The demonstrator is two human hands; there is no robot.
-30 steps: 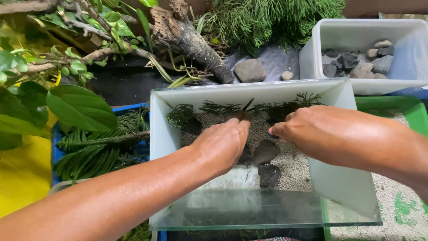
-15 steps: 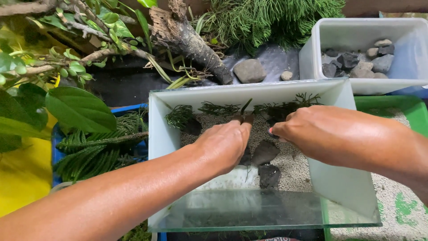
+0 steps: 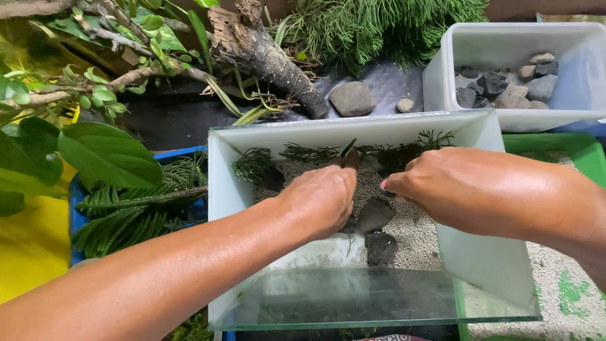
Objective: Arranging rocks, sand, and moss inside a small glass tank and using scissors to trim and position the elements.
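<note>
A rectangular glass tank (image 3: pixel 486 271) sits in front of me, floored with pale gravel (image 3: pixel 420 237). Dark flat stones (image 3: pixel 375 218) lie in the gravel, and small green plant sprigs (image 3: pixel 303 153) line the back wall. My left hand (image 3: pixel 319 199) reaches into the tank and pinches a small brown plant piece (image 3: pixel 351 158) upright at the gravel. My right hand (image 3: pixel 467 186) is inside too, fingertips pressed down close beside it; what they touch is hidden.
A white tub (image 3: pixel 442 76) holding several grey stones (image 3: pixel 499 88) stands at the back right. Driftwood (image 3: pixel 265 53), a loose rock (image 3: pixel 351 99) and feathery greenery lie behind the tank. Broad leaves (image 3: pixel 107 155) and fern fronds (image 3: pixel 136 211) crowd the left.
</note>
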